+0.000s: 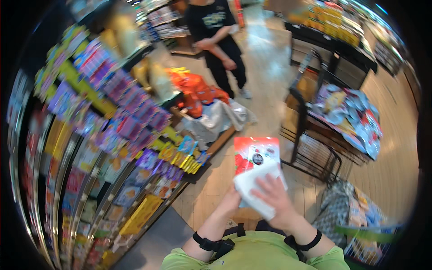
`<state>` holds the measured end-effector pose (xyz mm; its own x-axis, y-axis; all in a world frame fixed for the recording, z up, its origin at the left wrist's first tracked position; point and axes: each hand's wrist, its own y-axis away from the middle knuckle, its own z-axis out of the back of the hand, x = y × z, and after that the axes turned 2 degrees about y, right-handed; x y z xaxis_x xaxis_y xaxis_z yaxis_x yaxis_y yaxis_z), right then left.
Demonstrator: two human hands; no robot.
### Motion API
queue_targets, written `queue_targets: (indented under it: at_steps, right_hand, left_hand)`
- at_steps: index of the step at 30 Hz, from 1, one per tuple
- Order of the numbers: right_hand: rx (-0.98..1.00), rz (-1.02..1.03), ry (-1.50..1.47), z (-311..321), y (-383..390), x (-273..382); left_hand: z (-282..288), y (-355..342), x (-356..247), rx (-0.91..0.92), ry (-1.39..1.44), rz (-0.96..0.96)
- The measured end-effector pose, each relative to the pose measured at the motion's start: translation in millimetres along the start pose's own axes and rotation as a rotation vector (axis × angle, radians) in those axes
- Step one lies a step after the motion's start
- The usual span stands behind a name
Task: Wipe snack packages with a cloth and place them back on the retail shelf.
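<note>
A left hand [231, 199] grips a red-and-white pouch [256, 150] by its lower left edge, the fingers mostly hidden behind it, while a right hand [274, 198], fingers spread, lies against a white cloth [250, 183] over the pouch's lower half. The right hand is blurred, and whether its thumb pinches the cloth cannot be told. The pouch is held up in front of the body, above a wood-look floor [204, 195], its top edge pointing away from the wearer of a green shirt [256, 252]. A black band circles each forearm.

At far left, shelves [85, 211] of packaged goods run at a slant, with rows of purple and pink packs [121, 92] above them and small yellow packs [180, 157] at the near corner. Beside these, orange bags [193, 90] are heaped next to clear plastic [211, 119]. Beyond the pouch, a person in black [220, 40] stands in the aisle, one arm across the body. To the right, a dark cart [294, 130] carries a pile of mostly pale-blue bags [353, 114]; nearer, at lower right, a grey patterned sack [335, 207] sits beside a green-rimmed basket [364, 231] of packs.
</note>
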<state>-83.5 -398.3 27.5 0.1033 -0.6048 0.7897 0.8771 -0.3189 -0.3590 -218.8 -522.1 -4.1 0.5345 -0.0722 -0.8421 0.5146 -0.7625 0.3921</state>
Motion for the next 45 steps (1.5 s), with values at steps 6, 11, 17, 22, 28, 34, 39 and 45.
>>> queue_targets:
  at_steps: [6, 11, 17, 22, 28, 34, 39, 45]
  right_hand:
    - [0.394, 0.274, 0.299, -120, -55, 52]
    - [0.323, 0.152, -0.095, -221, -103, 54]
    - [0.45, 0.34, -0.153, -309, -83, 131]
    - [0.993, 0.766, 0.094, -350, -68, 202]
    - [0.838, 0.563, 0.158, -381, -112, 184]
    - [0.656, -0.036, -0.548, -389, -156, 173]
    - [0.932, 0.776, -0.072, -375, -192, 194]
    - [0.637, 0.144, -0.611, -399, -263, 141]
  left_hand:
    - [117, 94, -15, -0.2, 0.019, -0.162]
    - [211, 194, -32, -0.059, -0.08, -0.184]
    - [295, 259, 13, -0.511, 0.375, -0.236]
    - [322, 278, 31, -0.718, 0.616, -0.327]
    - [341, 283, 26, -0.62, 0.61, -0.289]
    - [352, 276, -5, -0.77, 0.665, -0.368]
    - [346, 238, -67, -0.818, 0.638, -0.458]
    - [366, 196, -108, -0.695, 0.489, -0.497]
